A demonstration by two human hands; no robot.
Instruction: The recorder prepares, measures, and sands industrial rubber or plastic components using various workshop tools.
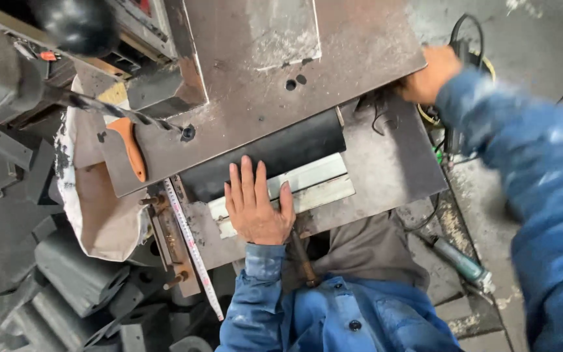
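- Pressing my left hand point(255, 205) flat, fingers spread, on the pale metal strips point(307, 186) just below the black sheet point(275, 153).
- My right hand point(428, 75) grips the far corner of the rusty steel plate point(281, 65).
- Tape measure point(190, 244) lies left of my left hand.

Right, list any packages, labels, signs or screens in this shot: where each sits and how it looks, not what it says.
White sack: open-mouthed bag left of the bench, beside the left hand, pale inside, grimy rim.
Tape measure strip: white printed band lying diagonally by the sack, markings too small to tell.
Red patch: small, on the machine at the top edge; blurred, cannot tell if it is a label.
No screens or signs.
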